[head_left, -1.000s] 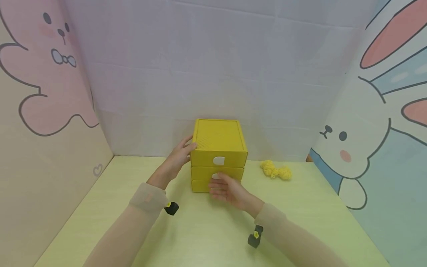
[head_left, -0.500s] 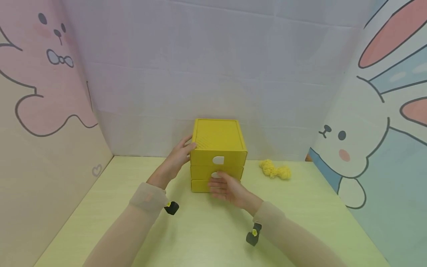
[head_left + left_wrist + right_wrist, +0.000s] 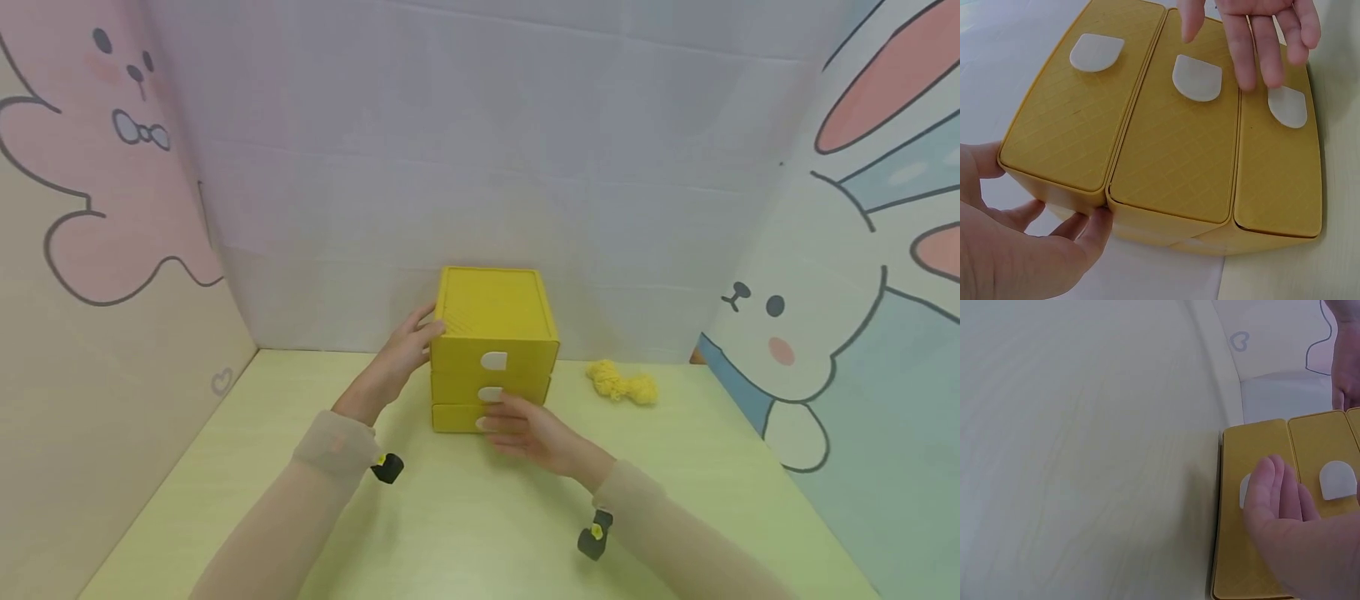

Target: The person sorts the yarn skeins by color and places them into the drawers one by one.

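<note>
A yellow drawer box (image 3: 495, 304) with three drawers, each with a white tab handle, stands against the back wall in the head view. All the drawers look pushed in. My left hand (image 3: 397, 358) rests on the box's left side, thumb at the top edge and fingers along the side panel, also seen in the left wrist view. Before the lower drawers is my right hand (image 3: 536, 433), its fingers extended close to the bottom drawer's handle (image 3: 1287, 107). Whether those fingertips touch the front cannot be told. Part of the bottom handle is hidden by them in the right wrist view.
A tied bundle of yellow yarn (image 3: 622, 383) lies on the pale table (image 3: 450, 533), right of the box. A white cloth wall (image 3: 480, 167) rises behind. Side panels carry a pink bear (image 3: 127, 200) and a white rabbit (image 3: 795, 308).
My right hand has shifted slightly right and away from the middle handle, uncovering more of the handles. The left hand stays on the box. Drawers and yarn appear unmoved.
</note>
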Action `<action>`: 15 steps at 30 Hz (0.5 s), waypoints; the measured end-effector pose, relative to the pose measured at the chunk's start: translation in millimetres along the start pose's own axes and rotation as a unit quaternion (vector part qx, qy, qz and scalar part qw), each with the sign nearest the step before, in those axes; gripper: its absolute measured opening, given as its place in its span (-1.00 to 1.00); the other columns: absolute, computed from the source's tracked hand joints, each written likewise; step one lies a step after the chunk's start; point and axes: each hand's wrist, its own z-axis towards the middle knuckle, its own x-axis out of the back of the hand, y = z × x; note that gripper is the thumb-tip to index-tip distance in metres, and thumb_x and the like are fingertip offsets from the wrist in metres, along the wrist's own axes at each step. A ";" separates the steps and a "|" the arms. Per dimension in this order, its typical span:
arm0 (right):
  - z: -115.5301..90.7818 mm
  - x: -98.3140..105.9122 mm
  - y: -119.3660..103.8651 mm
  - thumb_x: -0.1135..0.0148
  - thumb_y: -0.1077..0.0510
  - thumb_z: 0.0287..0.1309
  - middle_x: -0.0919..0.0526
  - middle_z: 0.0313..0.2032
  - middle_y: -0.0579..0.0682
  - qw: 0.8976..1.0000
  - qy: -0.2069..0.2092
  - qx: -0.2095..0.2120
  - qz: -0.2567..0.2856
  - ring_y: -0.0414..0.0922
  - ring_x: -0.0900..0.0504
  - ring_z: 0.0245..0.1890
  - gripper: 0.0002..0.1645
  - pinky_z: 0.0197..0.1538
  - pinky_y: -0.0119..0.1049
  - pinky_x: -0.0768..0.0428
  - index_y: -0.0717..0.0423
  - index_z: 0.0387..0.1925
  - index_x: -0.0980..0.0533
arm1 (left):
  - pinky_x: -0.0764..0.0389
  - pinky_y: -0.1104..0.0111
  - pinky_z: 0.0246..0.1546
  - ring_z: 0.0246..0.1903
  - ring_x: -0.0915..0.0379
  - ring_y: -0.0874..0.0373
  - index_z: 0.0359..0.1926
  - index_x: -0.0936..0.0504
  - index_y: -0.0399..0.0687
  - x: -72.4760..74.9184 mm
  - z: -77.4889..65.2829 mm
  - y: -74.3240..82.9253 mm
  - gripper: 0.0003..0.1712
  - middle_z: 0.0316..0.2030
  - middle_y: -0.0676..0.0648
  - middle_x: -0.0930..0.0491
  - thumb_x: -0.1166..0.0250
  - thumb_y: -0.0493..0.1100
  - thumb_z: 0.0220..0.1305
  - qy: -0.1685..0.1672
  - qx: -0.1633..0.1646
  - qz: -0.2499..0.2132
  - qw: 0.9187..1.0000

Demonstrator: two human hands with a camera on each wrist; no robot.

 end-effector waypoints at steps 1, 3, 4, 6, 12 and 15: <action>-1.5 2.1 0.4 0.04 -0.16 0.66 -0.38 0.47 0.42 1.000 0.002 0.000 -0.004 0.37 -0.41 0.45 -0.24 0.52 0.11 -0.43 0.35 0.53 -0.28 | -0.11 -0.09 0.63 0.61 -0.01 -0.17 0.73 0.05 0.24 0.4 -0.2 0.1 -0.20 0.66 -0.13 -0.02 -0.06 0.12 0.67 0.001 0.001 0.000 1.000; -4.5 6.1 0.7 0.03 -0.15 0.65 -0.38 0.46 0.43 1.000 0.007 -0.002 -0.014 0.36 -0.44 0.44 -0.24 0.50 0.08 -0.46 0.37 0.51 -0.28 | -0.10 -0.10 0.63 0.62 0.00 -0.18 0.74 0.07 0.23 1.1 -0.9 0.2 -0.20 0.67 -0.14 0.00 -0.06 0.12 0.67 -0.001 0.001 0.000 1.000; -6.0 7.9 0.9 0.02 -0.14 0.65 -0.40 0.45 0.43 1.000 0.013 -0.003 -0.019 0.36 -0.46 0.42 -0.24 0.48 0.06 -0.49 0.38 0.50 -0.29 | -0.10 -0.10 0.63 0.62 0.00 -0.18 0.73 0.06 0.23 1.1 -1.3 0.3 -0.20 0.67 -0.13 0.00 -0.06 0.13 0.67 -0.001 0.001 0.001 1.000; -9.0 11.2 1.1 0.01 -0.14 0.64 -0.42 0.43 0.42 0.999 0.023 -0.006 -0.031 0.35 -0.49 0.39 -0.24 0.45 0.04 -0.53 0.40 0.48 -0.30 | -0.11 -0.09 0.63 0.61 -0.01 -0.18 0.73 0.06 0.24 1.0 -2.0 0.3 -0.20 0.67 -0.13 -0.01 -0.06 0.13 0.68 -0.001 0.000 0.000 1.000; -17.0 18.4 1.0 0.03 -0.09 0.64 -0.46 0.39 0.41 0.998 0.029 -0.007 -0.059 0.33 -0.55 0.34 -0.27 0.44 0.05 -0.54 0.41 0.49 -0.28 | -0.13 -0.10 0.62 0.60 -0.04 -0.17 0.73 0.03 0.25 -0.7 -4.3 1.7 -0.22 0.66 -0.10 -0.04 -0.05 0.12 0.68 0.001 -0.002 0.000 1.000; -19.7 20.1 2.1 0.01 -0.08 0.64 -0.49 0.36 0.40 0.997 0.037 -0.009 -0.064 0.30 -0.59 0.29 -0.28 0.41 0.05 -0.57 0.40 0.49 -0.27 | -0.13 -0.10 0.62 0.60 -0.04 -0.16 0.73 0.03 0.26 -1.7 -5.7 3.5 -0.22 0.66 -0.09 -0.04 -0.06 0.12 0.67 0.003 -0.003 0.000 1.000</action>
